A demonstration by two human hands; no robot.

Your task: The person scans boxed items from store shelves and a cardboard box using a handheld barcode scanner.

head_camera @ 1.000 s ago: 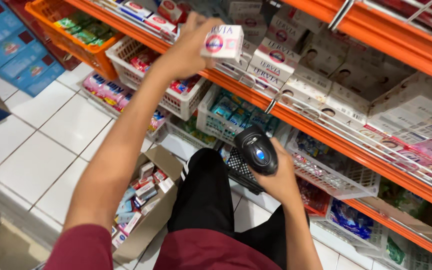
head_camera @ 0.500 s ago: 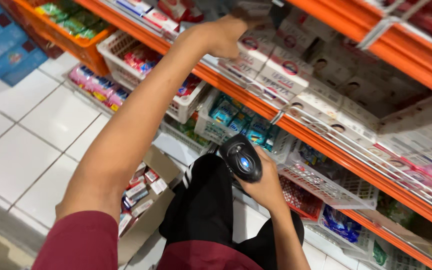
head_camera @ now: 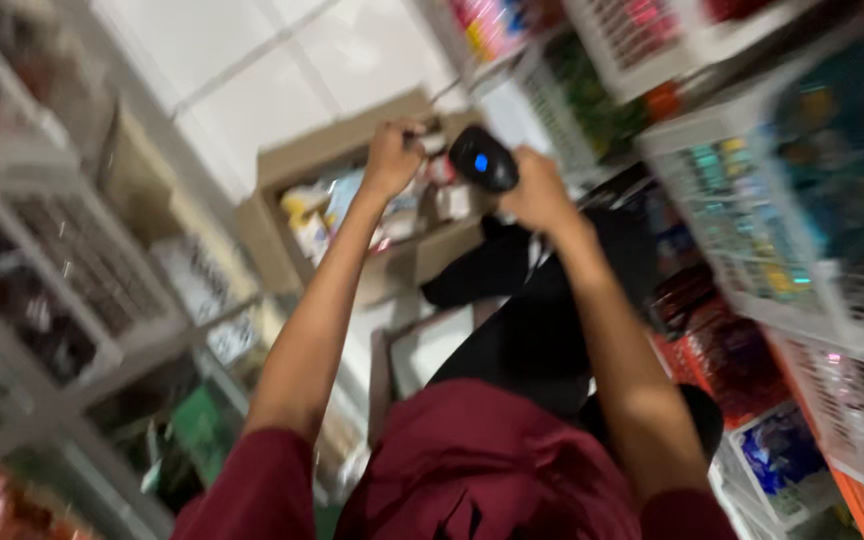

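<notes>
Gripping black scanner [head_camera: 483,158], head tilted up-left

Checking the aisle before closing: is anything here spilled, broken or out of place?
Nothing clearly stands out, though the picture is blurred. The open cardboard box sits on the floor with packets inside; the left hand reaches over it, the right hand holds a black scanner.

blk scanner [head_camera: 483,158], maroon shirt [head_camera: 492,470], brown box [head_camera: 352,150]
</notes>
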